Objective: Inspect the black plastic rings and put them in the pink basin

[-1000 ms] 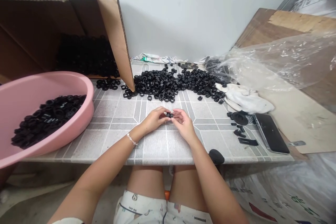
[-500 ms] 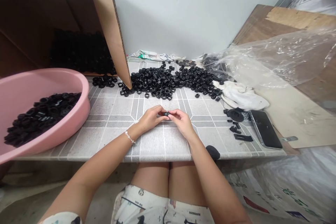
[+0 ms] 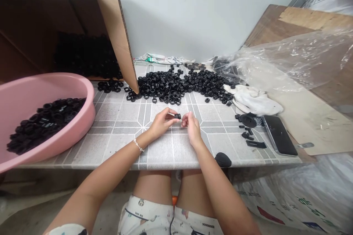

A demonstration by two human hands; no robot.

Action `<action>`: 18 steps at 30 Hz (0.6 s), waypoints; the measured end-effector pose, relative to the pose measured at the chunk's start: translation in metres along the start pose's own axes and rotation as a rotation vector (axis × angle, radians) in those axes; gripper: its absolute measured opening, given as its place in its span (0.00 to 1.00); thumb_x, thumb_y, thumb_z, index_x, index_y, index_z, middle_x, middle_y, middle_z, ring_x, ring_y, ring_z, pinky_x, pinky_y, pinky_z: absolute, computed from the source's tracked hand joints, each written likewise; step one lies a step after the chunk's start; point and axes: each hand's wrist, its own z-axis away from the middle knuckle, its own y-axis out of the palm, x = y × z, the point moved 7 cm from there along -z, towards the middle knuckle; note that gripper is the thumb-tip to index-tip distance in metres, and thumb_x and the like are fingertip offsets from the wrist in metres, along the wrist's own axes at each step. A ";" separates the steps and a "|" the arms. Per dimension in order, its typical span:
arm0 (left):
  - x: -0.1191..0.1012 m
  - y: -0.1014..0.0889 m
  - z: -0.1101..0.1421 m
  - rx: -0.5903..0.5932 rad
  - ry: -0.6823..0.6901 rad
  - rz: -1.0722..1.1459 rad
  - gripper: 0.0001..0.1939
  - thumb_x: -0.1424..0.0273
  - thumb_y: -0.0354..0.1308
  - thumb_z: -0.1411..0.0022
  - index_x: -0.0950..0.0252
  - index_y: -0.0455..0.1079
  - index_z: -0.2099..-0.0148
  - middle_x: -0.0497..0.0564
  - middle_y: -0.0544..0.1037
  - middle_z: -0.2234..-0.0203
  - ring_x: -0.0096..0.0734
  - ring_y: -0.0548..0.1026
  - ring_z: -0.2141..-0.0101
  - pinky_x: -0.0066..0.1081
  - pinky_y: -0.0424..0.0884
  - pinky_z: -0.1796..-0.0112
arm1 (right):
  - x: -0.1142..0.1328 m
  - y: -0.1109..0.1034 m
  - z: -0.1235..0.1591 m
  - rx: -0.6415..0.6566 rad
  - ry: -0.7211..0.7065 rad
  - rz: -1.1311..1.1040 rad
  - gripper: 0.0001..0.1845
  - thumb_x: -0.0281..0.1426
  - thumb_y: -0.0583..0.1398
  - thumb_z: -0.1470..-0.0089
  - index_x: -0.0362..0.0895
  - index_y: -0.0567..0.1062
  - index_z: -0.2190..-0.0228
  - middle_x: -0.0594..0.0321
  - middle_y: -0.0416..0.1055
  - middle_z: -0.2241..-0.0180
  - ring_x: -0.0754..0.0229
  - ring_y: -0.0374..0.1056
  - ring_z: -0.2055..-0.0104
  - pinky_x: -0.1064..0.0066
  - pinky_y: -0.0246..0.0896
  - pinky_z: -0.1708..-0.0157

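Observation:
Over the front middle of the table, my left hand (image 3: pixel 163 121) holds a small black plastic fitting (image 3: pixel 177 116) between thumb and fingertips. Close to its right side is my right hand (image 3: pixel 193 126), its fingers curled in and a small gap away from the fitting. Whether those fingers pinch anything is hidden. Beyond both hands lies a heap of black plastic rings (image 3: pixel 165 86), which runs into a heap of smaller black pieces (image 3: pixel 205 82) on the right.
On the left, a pink basin (image 3: pixel 89 99) holds many black parts, in front of a tipped cardboard box (image 3: pixel 121 40) with more inside. To the right are a white glove or cloth (image 3: pixel 256 101), a phone (image 3: pixel 280 136), loose black bits (image 3: pixel 256 144) and clear plastic sheeting (image 3: pixel 292 66).
My right hand has come off the fitting and drawn slightly right, fingers curling. My left hand still holds the fitting, now raised a little. My knees have moved apart.

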 end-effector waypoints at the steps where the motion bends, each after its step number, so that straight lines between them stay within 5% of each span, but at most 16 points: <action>1: 0.004 -0.002 -0.001 -0.022 -0.035 0.063 0.16 0.64 0.64 0.45 0.66 0.65 0.59 0.52 0.74 0.60 0.32 0.76 0.60 0.35 0.73 0.56 | 0.001 0.001 -0.001 0.020 -0.014 -0.026 0.23 0.53 0.51 0.44 0.46 0.69 0.70 0.65 0.67 0.77 0.61 0.65 0.74 0.68 0.63 0.71; 4: 0.014 -0.004 -0.004 -0.025 -0.114 0.160 0.17 0.66 0.64 0.47 0.65 0.63 0.58 0.53 0.74 0.57 0.31 0.77 0.62 0.35 0.74 0.57 | 0.004 0.004 -0.002 0.111 -0.068 -0.010 0.20 0.46 0.59 0.48 0.48 0.70 0.57 0.59 0.72 0.60 0.57 0.69 0.59 0.65 0.66 0.60; 6: 0.016 -0.003 -0.004 0.000 -0.139 0.158 0.17 0.66 0.64 0.47 0.65 0.64 0.57 0.52 0.74 0.58 0.30 0.77 0.62 0.35 0.74 0.58 | 0.006 0.005 -0.002 0.146 -0.109 0.044 0.19 0.43 0.60 0.48 0.49 0.70 0.56 0.58 0.71 0.57 0.56 0.69 0.56 0.64 0.65 0.56; 12: 0.015 0.002 -0.002 0.131 -0.175 0.113 0.15 0.67 0.64 0.47 0.67 0.66 0.59 0.52 0.76 0.63 0.31 0.77 0.64 0.35 0.74 0.59 | 0.009 0.009 0.003 0.187 -0.120 0.235 0.11 0.42 0.55 0.45 0.48 0.66 0.67 0.65 0.68 0.70 0.59 0.66 0.66 0.67 0.61 0.63; 18: 0.001 0.008 0.001 0.189 -0.047 0.099 0.22 0.65 0.63 0.45 0.63 0.63 0.50 0.55 0.73 0.54 0.32 0.76 0.59 0.35 0.72 0.55 | 0.010 0.008 0.004 0.185 -0.106 0.225 0.19 0.46 0.50 0.41 0.48 0.60 0.77 0.69 0.58 0.79 0.62 0.58 0.74 0.70 0.55 0.71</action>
